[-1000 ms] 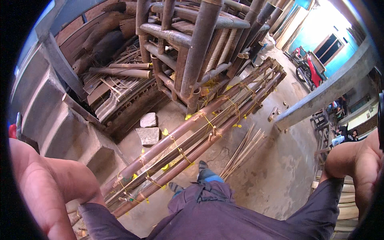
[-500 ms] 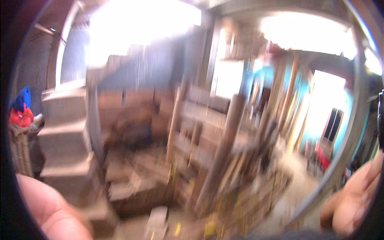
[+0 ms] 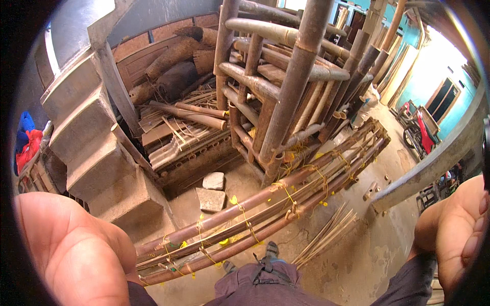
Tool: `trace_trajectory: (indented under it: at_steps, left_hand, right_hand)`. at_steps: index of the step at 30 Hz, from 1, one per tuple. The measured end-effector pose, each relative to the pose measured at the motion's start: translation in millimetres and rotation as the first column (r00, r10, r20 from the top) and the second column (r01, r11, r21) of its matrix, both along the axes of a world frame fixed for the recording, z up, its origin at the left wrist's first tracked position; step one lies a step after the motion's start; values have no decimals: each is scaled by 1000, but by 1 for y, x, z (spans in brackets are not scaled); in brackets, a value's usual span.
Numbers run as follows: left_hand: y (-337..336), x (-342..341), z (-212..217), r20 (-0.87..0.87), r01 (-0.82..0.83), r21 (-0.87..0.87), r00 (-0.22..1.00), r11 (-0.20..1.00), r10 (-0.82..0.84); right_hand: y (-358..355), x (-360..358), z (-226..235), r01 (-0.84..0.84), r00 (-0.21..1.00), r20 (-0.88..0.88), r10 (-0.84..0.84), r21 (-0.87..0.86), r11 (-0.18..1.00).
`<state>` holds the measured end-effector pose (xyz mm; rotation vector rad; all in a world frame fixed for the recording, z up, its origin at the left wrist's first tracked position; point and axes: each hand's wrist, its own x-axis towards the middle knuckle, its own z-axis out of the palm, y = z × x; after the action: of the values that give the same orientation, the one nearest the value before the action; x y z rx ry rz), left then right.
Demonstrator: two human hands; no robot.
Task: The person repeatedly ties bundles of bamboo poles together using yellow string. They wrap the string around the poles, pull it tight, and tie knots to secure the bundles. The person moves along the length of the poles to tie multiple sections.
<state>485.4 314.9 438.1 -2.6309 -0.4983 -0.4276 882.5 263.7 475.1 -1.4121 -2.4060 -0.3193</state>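
My left hand (image 3: 84,250) is raised close to the view at the left edge, palm and thumb base showing; its fingers are hidden past the dark rim. At the right edge my right hand (image 3: 454,232) is raised too, its fingers bent and pressed together, partly cut off. A dark object at the rim is just above it; what the fingers hold, if anything, is hidden. Between the hands, before my feet, a long bamboo rack (image 3: 275,204) bound with yellow ties runs across the floor. Neither hand touches it.
A tall bamboo frame (image 3: 301,66) stands beyond the rack. Concrete stairs (image 3: 97,137) rise at the left. Two stone blocks (image 3: 210,199) and thin sticks (image 3: 326,237) lie on the floor. A slanted post (image 3: 434,153) and a motorcycle (image 3: 421,130) are at right.
The view has tilted downward and steadied from a blur. The bamboo rack, my feet and my lap have come into view. Both hands remain raised at the sides and show more fully.
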Motion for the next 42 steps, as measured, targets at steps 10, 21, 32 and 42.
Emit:
trace_trajectory:
  at_steps: [10, 21, 32, 42]
  left_hand:
    - [13, 30, -40, 486, -58, 219, 872, 974, -57]
    - [-47, 29, -309, 342, -279, -881, 179, 381, 922]
    - [-23, 97, -401, 17, -420, -848, 589, 324, 808]
    - [-13, 117, -420, 263, -358, -810, 487, 465, 833]
  right_hand:
    - [37, -3, -64, -132, 903, -310, 296, 456, 880]
    - [-75, -38, -453, -743, 353, -602, -716, -646, 177]
    - [104, -129, -239, -595, 803, -333, 495, -493, 635]
    - [210, -202, -419, -95, 925, 138, 353, -818, 568]
